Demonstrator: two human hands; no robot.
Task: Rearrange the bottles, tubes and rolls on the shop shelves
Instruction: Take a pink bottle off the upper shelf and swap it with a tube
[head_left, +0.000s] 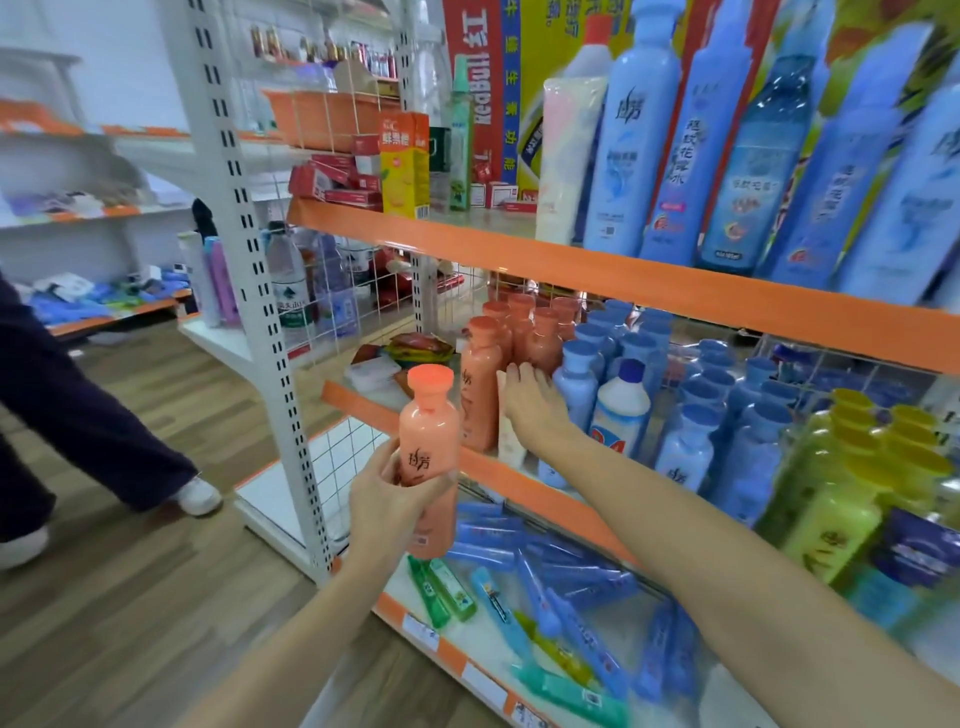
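At the middle shelf (519, 480), the left hand (387, 501) gripped an orange bottle (428, 441) while the open right hand (530, 397) reached among shelved bottles, seemingly making room.

Bright, even light from overhead; I see almost no hard shadows. Soft sheen on the tall blue bottles (639, 130) on the upper shelf. Wide-angle bend tilts the shelf upright (244, 208) and stretches my frame edges. Yellow-green bottles (852, 493) at right smear with blur; far background soft.
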